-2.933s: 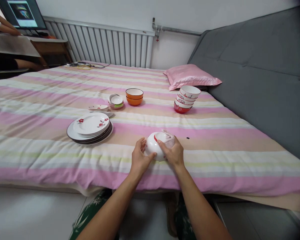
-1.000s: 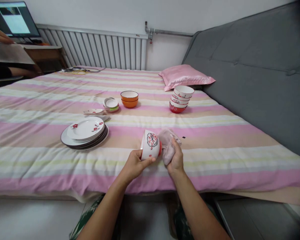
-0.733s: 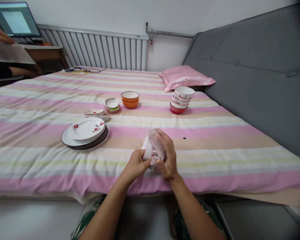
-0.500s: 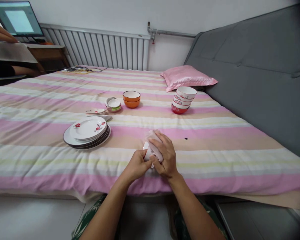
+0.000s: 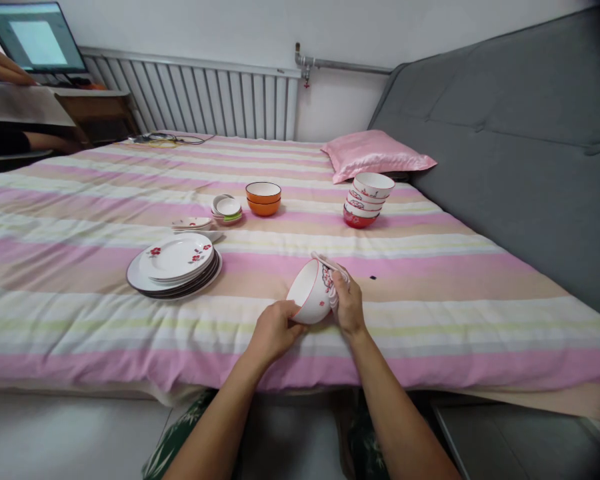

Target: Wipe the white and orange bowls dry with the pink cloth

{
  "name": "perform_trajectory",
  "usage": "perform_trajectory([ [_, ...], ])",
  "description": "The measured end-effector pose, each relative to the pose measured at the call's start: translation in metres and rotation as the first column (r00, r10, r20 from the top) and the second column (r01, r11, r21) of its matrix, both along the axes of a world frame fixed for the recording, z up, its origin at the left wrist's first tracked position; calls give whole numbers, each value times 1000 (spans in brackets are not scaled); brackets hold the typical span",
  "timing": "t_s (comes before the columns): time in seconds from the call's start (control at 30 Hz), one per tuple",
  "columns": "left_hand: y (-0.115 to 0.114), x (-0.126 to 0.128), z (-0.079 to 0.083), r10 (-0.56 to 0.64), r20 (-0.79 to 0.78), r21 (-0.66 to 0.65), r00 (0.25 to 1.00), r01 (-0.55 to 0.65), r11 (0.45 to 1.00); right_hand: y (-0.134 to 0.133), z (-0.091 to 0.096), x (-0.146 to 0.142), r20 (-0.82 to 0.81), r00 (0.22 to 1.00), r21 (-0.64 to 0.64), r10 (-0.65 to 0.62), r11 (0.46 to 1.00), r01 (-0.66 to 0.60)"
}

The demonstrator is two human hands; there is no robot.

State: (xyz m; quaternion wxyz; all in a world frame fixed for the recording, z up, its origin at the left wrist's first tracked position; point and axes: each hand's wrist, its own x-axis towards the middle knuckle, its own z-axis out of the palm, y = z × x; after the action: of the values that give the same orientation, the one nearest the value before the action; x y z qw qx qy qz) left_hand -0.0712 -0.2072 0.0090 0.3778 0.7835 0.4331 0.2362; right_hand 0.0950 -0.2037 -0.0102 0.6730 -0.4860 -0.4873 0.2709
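Note:
A white bowl (image 5: 310,300) with a red rim and a red floral print is tilted on its side above the near part of the bed, its mouth toward the upper left. My left hand (image 5: 276,328) grips its lower rim, thumb and fingers closed on it. Against the bowl's outer right side, my right hand (image 5: 349,303) is closed on a pale pink cloth (image 5: 334,267), which is bunched between the fingers and the bowl. Part of the cloth is hidden by the right hand.
Stacked plates (image 5: 177,257) lie at left, with small dishes (image 5: 227,207) behind them. Orange bowls (image 5: 263,199) stand mid-bed; a leaning bowl stack (image 5: 367,200) is at right near a pink pillow (image 5: 377,153). A person's arm (image 5: 5,70) shows at far left.
The bowl has turned, so its inside and printed wall now show. My right hand has moved with the cloth from over the bowl to its right side; my left hand keeps hold of the rim.

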Motion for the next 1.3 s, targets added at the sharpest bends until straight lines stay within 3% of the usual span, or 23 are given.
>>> perform_trajectory([
  [0.17,1,-1,5,-53,27,85,998,51,995,-4,-1,0,24,1000,40,-4,999,3],
  [0.27,-2,-4,12,-97,128,0,987,98,995,-13,5,-3,167,986,109,27,993,-46],
  [0.4,-3,-8,19,-81,227,-122,970,111,986,-23,15,-11,445,896,236,0,965,-118],
  [0.53,0,-10,18,25,294,-152,955,22,988,-30,17,-21,623,780,304,-60,937,-171],
  [0.73,4,-11,16,14,439,-131,898,49,990,-37,13,-38,718,683,310,-131,939,-146],
  [0.83,5,-12,14,3,407,-115,913,48,992,-32,14,-39,729,665,297,-162,950,-94],
  [1.07,4,-11,17,-27,323,-78,946,55,995,-16,22,-30,695,704,273,-147,959,-70],
  [1.3,3,-8,12,-24,302,-114,953,61,992,-5,20,-17,533,841,205,-90,978,-25],
])
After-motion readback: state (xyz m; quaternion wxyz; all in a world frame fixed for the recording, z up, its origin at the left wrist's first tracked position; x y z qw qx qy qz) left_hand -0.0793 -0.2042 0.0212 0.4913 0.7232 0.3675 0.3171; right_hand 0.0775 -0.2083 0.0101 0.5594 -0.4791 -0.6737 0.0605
